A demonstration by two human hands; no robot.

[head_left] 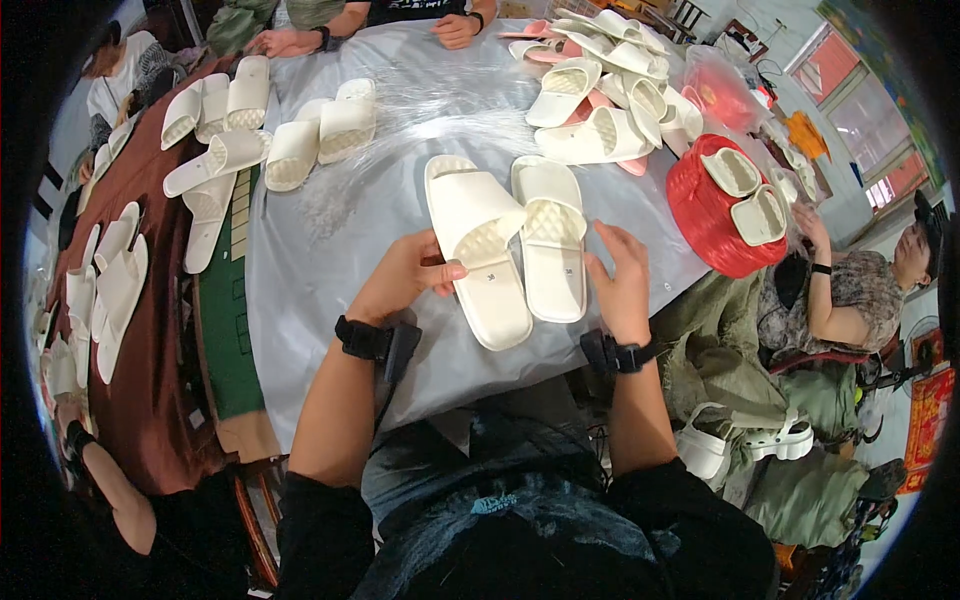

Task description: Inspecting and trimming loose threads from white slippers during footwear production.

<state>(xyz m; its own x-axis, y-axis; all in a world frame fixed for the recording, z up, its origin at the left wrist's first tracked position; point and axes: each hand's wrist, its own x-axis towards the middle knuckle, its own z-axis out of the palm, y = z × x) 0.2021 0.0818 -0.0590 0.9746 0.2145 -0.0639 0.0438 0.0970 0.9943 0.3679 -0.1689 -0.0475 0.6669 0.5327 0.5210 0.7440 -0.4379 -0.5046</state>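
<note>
Two slippers (490, 300) were paired, left fingers (446, 273) gripping one, right fingers (627, 248) open beside the other; beyond them, a heap (604, 132) seemed unpaired.

We see a grey-covered table (310, 340) before us, light glaring off its glossy top; on our left stretches a long brown-draped surface (170, 330); at upper right we make out a pale wall (785, 25) and a bright window (865, 120) with reddish panels; below, a red-and-gold hanging (930, 420).
</note>
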